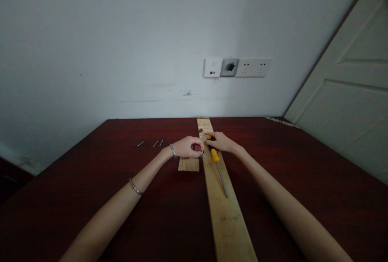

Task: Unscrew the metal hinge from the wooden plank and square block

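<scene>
My left hand is closed in a pinch over the left edge of a long wooden board, on a small metal screw that shows below the fingertips. My right hand has its fingers on the black and yellow handle of a screwdriver. The screwdriver's shaft points back toward me along the board. Beside the board, partly under my left hand, lies a short wooden piece with small dark marks near its edge.
Several loose screws lie on the dark red table left of my hands. A white wall with sockets rises behind the table. A pale panelled door stands at the right, near a thin strip on the table.
</scene>
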A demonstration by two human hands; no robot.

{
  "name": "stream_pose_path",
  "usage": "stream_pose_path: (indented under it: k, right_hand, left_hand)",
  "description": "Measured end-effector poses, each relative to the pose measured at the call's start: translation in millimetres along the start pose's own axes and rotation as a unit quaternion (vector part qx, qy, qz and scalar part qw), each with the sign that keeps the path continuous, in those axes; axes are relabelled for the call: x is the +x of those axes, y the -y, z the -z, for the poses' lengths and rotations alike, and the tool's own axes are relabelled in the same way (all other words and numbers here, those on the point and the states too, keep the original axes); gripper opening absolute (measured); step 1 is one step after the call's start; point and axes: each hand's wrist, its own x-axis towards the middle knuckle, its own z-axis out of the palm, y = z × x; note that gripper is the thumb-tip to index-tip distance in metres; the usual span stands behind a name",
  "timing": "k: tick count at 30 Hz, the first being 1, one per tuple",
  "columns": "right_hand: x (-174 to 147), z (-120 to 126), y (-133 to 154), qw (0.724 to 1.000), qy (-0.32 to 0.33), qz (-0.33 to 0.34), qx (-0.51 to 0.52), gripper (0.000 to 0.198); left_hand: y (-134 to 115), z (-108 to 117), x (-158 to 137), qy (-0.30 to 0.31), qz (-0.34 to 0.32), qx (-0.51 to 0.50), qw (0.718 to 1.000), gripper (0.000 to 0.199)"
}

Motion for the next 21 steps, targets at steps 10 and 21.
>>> stream_pose_path:
  k: [10, 21]
  right_hand:
    - [3.7, -8.1, -3.7, 0.996, -0.023, 0.032, -0.078, 0.044]
    - [-9.2, 12.9, 18.9, 0.994, -0.099, 0.014, -0.041, 0.032]
  left_hand:
    - [1.0, 4.0, -0.5, -0.009, -0.009, 0.0, 1.0, 0.005]
    - [-2.7, 11.7, -3.2, -0.021, -0.005, -0.002, 1.0, 0.006]
